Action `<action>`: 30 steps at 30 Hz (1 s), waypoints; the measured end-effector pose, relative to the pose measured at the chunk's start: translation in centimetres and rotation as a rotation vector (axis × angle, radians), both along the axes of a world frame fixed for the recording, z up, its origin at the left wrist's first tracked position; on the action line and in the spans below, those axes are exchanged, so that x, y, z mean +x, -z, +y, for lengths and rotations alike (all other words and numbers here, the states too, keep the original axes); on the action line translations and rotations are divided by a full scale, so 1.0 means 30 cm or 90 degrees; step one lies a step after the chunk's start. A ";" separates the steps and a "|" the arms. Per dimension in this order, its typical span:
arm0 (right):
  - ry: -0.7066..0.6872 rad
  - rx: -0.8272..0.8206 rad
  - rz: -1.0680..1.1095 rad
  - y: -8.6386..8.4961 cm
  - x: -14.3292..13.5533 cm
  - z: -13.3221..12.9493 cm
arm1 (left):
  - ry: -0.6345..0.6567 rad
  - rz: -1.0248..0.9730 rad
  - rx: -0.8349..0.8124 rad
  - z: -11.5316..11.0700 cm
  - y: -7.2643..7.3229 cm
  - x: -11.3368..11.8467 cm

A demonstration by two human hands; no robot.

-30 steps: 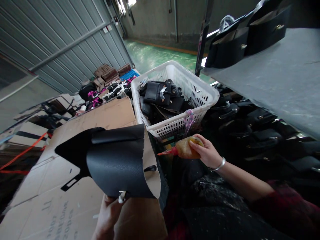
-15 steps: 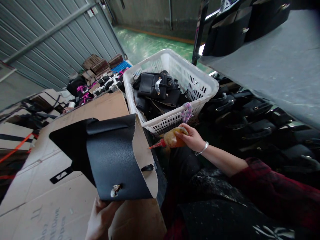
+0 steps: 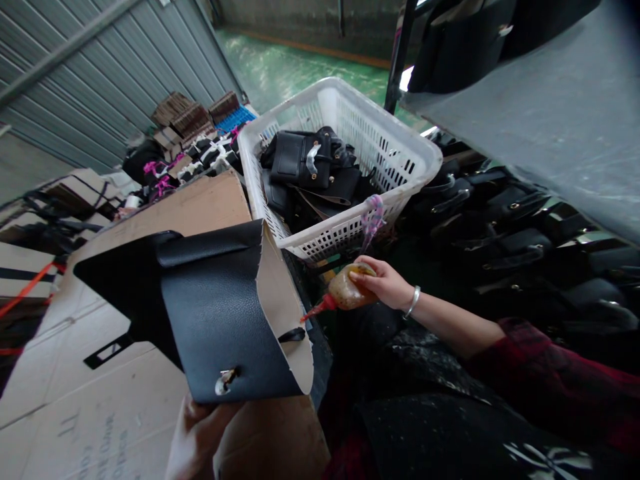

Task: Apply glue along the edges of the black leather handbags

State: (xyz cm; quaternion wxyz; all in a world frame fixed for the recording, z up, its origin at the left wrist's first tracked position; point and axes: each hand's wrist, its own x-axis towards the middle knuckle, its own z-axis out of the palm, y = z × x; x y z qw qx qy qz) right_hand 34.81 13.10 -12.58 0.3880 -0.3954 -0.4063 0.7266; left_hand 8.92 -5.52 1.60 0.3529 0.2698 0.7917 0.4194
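My left hand [image 3: 203,437] grips the lower edge of a black leather handbag [image 3: 220,310], its fingers partly hidden beneath it. The bag lies on its side with its flap spread to the left, a metal clasp [image 3: 226,381] near the bottom and a beige lining edge facing right. A small black tab sticks out from that lining. In my right hand [image 3: 385,283] is a squeeze bottle [image 3: 350,288] with amber contents and a red nozzle. The nozzle tip points left and down, at the bag's lining edge close to the black tab.
Cardboard [image 3: 100,393] covers the work surface under the bag. Behind it stands a white plastic basket [image 3: 400,133] holding several small black bags. A grey shelf [image 3: 565,113] with black bags juts in at upper right, with rows of black bags [image 3: 520,253] below.
The bottle in my right hand has moved down along the lining edge, its nozzle now nearer the black tab. The bag appears slightly farther left; the camera view has shifted a little too.
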 end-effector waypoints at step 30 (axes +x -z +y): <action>0.126 -0.092 0.051 0.026 -0.032 -0.013 | -0.044 0.026 -0.013 0.005 -0.017 0.049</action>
